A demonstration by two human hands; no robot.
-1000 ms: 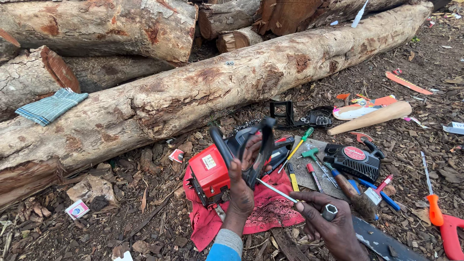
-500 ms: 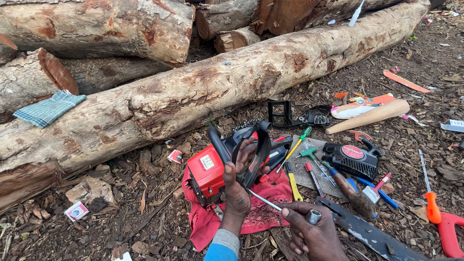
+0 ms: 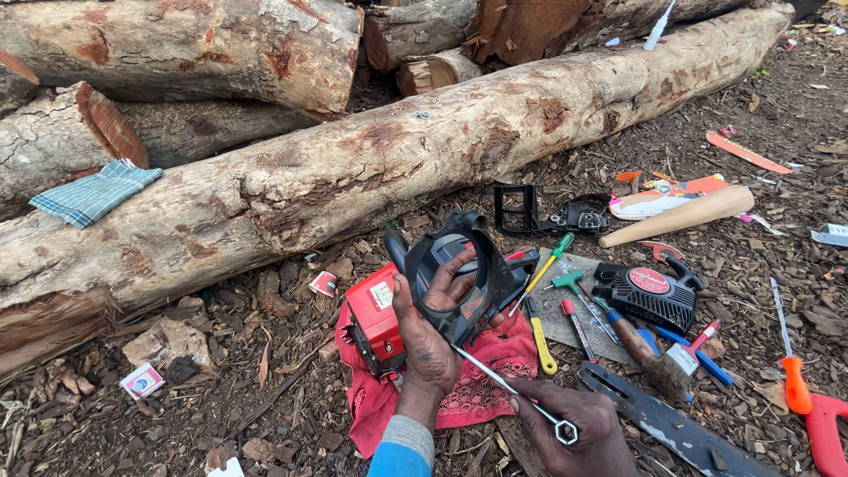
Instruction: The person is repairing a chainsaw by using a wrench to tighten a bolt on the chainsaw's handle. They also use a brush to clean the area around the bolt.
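The chainsaw body (image 3: pixel 402 309) sits on a red cloth (image 3: pixel 477 389) on the ground, just below the long log (image 3: pixel 371 177). The left hand (image 3: pixel 433 340) steadies it, fingers hooked closed round its black handle loop (image 3: pixel 459 265). The right hand (image 3: pixel 574 433), at five o'clock from the saw, is closed on a thin metal wrench (image 3: pixel 512 389) whose tip seems to reach under the saw, though that end is hidden. The saw looks heavy, rigid and likely oily, so the handle loop is the sound hold. Screwdrivers (image 3: pixel 552 261) and a cover (image 3: pixel 649 296) lie at three o'clock.
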